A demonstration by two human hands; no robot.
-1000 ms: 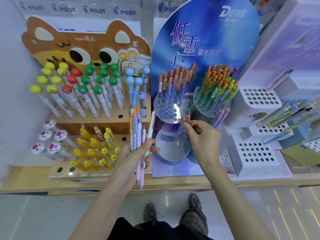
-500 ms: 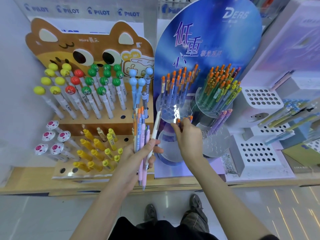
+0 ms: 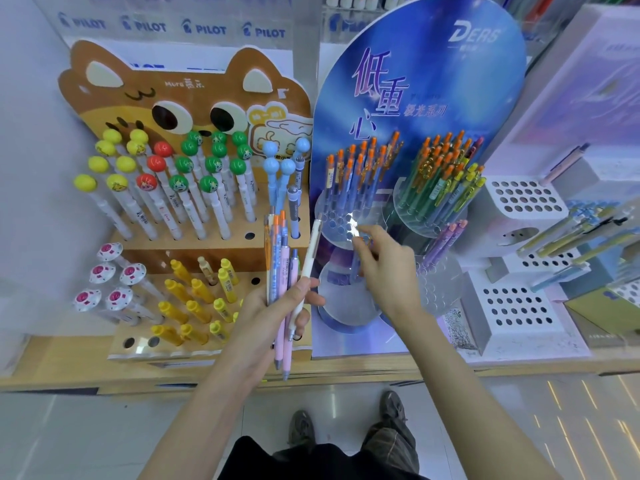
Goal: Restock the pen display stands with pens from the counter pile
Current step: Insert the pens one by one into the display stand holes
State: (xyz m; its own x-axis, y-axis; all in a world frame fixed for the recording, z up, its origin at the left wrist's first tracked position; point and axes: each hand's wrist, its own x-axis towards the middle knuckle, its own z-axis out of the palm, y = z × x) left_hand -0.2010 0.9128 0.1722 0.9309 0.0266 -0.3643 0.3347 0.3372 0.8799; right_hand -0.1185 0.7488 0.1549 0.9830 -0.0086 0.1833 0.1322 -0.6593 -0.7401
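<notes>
Grip: left hand (image 3: 273,308) clasps pens (image 3: 283,268) upright, tips down; right hand (image 3: 384,268) unclear.

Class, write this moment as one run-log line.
left hand: grips pen bundle | right hand: pinches pen over clear tier | stage: restocking blue stand

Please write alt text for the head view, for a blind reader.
A person's left hand holds a bundle of pens while the right hand reaches to the clear tiers of the blue display stand, its grip blurred.

Dark shoes (image 3: 301,431) on glossy floor tiles (image 3: 104,427) — PILOT signs (image 3: 173,27) above.
</notes>
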